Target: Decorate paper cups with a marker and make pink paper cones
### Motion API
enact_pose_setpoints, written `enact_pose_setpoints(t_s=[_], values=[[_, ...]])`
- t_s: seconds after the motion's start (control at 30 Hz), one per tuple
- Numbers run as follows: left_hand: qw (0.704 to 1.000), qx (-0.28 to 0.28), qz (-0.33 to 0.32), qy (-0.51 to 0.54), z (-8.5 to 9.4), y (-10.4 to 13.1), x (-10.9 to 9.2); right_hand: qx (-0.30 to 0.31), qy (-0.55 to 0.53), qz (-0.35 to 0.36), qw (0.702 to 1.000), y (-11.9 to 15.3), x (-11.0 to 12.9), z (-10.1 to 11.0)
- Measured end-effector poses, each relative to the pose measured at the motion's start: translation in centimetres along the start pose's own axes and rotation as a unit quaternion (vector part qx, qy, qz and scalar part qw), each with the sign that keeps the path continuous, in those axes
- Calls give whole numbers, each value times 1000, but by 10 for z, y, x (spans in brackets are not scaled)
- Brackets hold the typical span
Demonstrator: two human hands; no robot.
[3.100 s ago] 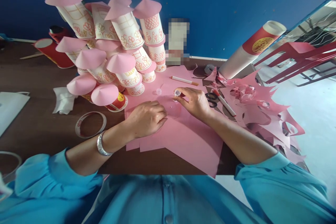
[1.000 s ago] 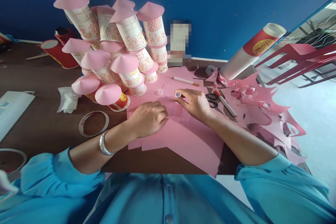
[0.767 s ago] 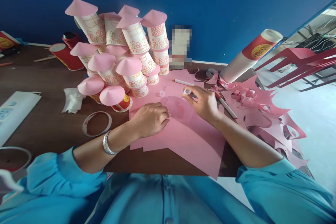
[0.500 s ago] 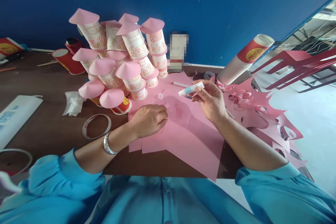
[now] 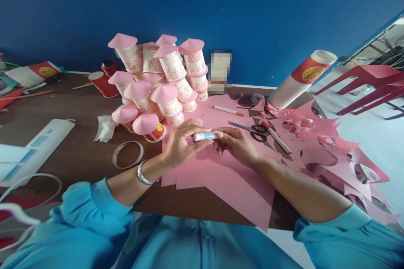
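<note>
Between my two hands a white glue stick with a blue label (image 5: 206, 135) lies nearly level above the pink paper sheets (image 5: 221, 176). My left hand (image 5: 181, 143) has its thumb and fingers closed about the left end. The right end is pinched in the fingers of my right hand (image 5: 236, 145). Behind the left fingers, a small pale round piece (image 5: 199, 121) shows on the paper. Dark-handled scissors (image 5: 252, 129) lie just beyond my right hand, a red-and-white marker (image 5: 277, 138) beside them.
Stacked, drawn-on paper cups with pink cone roofs (image 5: 164, 65) stand at the back left. A tape roll (image 5: 128, 142) and white power strip (image 5: 47, 147) lie left. Pink paper scraps (image 5: 315, 147) and a tall stack of cups (image 5: 299, 77) are right. Another marker (image 5: 229, 111) lies behind.
My right hand has brought the glue stick left and down. My left hand has risen from the paper and taken hold of its other end. The view has shifted, uncovering the scissors.
</note>
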State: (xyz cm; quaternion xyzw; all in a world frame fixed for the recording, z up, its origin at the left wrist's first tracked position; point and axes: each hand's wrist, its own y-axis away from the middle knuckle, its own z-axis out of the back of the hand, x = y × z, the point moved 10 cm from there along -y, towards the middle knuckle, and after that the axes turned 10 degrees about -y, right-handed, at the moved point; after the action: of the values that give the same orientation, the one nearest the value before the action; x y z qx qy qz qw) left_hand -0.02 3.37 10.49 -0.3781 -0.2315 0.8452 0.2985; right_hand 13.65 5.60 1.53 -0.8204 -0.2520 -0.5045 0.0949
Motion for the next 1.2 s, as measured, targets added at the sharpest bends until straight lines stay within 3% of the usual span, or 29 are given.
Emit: enact_pose_setpoints(t_s=[0.27,0.5,0.7,0.87,1.07,1.2], values=[[999,5,30,-23,1,3,8,-25,54,112,992,-1,21,9],[999,-30,-1,13,8,0,5,-19,29,55,998,0,11,10],[999,-36,19,20,7,1,12,-37,40,119,991,1,26,12],[999,-36,-7,13,7,1,6,-8,51,32,998,0,10,8],[999,-33,3,16,5,2,10,-36,63,111,991,1,28,11],[1000,-27,8,13,4,2,10,0,41,47,998,1,17,3]])
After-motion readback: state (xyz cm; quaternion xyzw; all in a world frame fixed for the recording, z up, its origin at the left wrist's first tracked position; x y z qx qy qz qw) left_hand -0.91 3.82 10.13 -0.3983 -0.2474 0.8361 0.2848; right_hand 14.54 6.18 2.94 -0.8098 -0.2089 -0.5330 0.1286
